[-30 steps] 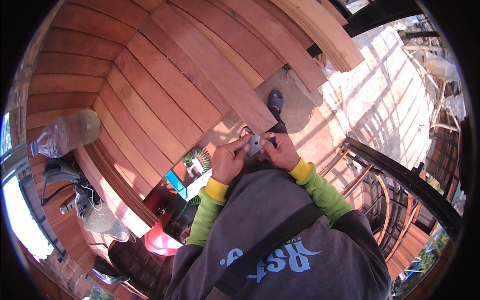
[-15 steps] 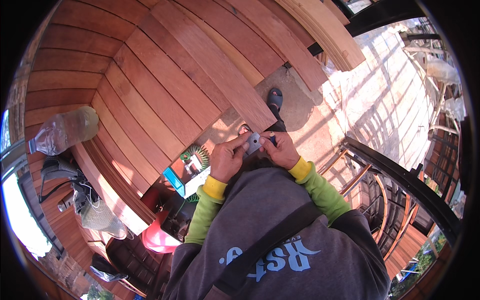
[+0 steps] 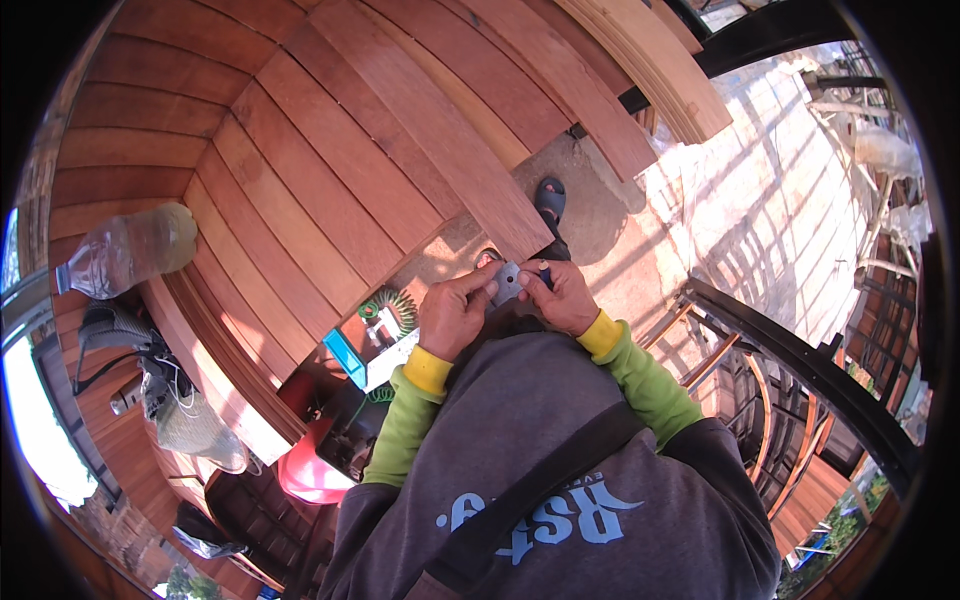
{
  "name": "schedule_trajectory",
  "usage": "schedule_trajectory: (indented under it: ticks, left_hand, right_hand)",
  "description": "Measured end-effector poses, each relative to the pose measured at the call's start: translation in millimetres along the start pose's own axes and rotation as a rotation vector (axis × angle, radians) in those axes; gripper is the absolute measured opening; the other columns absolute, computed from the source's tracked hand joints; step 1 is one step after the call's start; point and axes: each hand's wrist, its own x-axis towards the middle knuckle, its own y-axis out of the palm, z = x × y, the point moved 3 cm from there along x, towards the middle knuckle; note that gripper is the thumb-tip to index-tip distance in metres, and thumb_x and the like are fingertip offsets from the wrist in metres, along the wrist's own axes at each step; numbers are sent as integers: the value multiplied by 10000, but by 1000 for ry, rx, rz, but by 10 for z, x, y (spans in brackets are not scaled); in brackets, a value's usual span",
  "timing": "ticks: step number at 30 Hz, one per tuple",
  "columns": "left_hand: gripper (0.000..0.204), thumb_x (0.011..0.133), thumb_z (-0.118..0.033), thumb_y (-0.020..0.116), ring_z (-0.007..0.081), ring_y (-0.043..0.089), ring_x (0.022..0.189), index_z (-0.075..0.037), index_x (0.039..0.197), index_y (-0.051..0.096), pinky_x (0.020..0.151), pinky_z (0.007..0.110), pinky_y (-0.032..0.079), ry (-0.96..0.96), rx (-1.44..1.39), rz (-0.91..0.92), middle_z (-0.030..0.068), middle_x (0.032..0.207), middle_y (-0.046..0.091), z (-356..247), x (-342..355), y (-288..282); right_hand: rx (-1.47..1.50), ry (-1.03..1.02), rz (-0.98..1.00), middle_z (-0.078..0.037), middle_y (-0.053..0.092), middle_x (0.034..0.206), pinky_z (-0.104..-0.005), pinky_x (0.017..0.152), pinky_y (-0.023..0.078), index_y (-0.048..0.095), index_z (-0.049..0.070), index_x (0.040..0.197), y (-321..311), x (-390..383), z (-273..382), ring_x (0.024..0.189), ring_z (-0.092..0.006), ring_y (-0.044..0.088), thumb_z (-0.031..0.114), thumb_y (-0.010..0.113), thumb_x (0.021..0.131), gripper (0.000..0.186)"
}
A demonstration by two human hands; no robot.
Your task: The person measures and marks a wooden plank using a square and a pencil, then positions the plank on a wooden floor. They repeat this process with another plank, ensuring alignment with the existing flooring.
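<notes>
Just beyond the grey sweatshirt at the middle of the view, my left hand (image 3: 455, 312) pinches a small grey metal plate (image 3: 507, 286) with a dark hole in it. My right hand (image 3: 564, 300) grips the same plate from the other side, its fingers also closed round a small dark blue object (image 3: 545, 275) that I cannot make out fully. The end of a long loose wooden board (image 3: 430, 130) lies directly above my hands, on the reddish plank surface (image 3: 280, 190). My feet in sandals (image 3: 550, 195) show below that board, partly hidden.
A plastic bottle (image 3: 130, 255) and bags (image 3: 185, 410) sit at left. A green coiled hose (image 3: 398, 312), blue-and-white object (image 3: 343, 355) and pink object (image 3: 310, 465) are low at left. A black metal rail (image 3: 780, 345) runs at right, beside sunlit ground (image 3: 750, 200). More boards (image 3: 660, 70) stick out above.
My hands have edged very slightly upward in the view with the plate still between them. The surroundings have shifted a little in the picture.
</notes>
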Motion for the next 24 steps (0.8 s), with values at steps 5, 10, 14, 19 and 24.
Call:
schedule_trajectory:
  ticks: [5,10,14,19,24]
  left_hand:
    - [274,827,-137,632,285,673,759,-159,1097,675,668,337,506,-13,22,6,170,872,666,32,6,9]
    - [288,824,-146,632,280,672,757,-180,1107,672,668,341,506,-25,18,20,159,867,669,-16,13,-14]
    - [297,822,-153,632,282,670,766,-200,1113,670,669,352,507,-25,77,16,151,863,672,-54,15,-30]
    - [308,818,-145,624,298,662,763,-206,1116,668,663,367,505,-18,69,8,148,846,672,-43,-8,-28]
    - [316,807,-125,614,322,645,739,-188,1112,668,659,385,497,-8,89,13,176,810,652,-69,-3,-38]
  right_hand:
    - [15,0,7,6,600,689,-209,559,436,631,-13,957,-1,11,-50,626,-43,530,120,553,926,157]
    - [-156,-40,-51,-33,589,663,-242,565,439,595,-31,947,-54,-28,144,615,-79,546,172,552,927,209]
    - [-291,-77,-211,-84,562,642,-281,583,446,527,-21,1011,-209,-112,318,607,-154,570,161,505,927,201]
    - [-565,-235,-210,-174,586,791,-384,641,477,491,5,1091,-291,-155,639,695,-346,594,67,471,904,198]
    - [-560,-276,-255,-203,617,887,-446,628,497,510,78,1153,-282,-162,872,759,-421,606,81,532,878,276]
